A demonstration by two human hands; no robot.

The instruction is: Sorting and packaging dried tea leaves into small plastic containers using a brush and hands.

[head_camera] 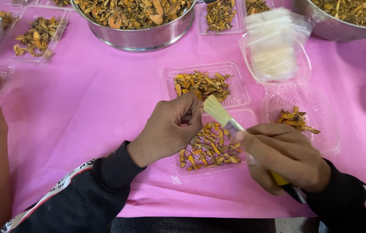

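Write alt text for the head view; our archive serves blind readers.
A person's right hand holds a small paintbrush against a dried piece pinched in the left hand, above a clear tray of orange-brown slices on a pink table cover. Steel bowls and more trays surround them.

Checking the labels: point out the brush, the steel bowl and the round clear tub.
brush [216, 110], head view, on the pale bristles.
steel bowl [142, 36], head view, on its outer wall.
round clear tub [325, 129], head view, on its bare rim.

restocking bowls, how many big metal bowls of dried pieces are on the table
2: one steel bowl at top centre, and one perforated metal bowl at the top right corner. Both are cut off by the frame; more may lie outside it.
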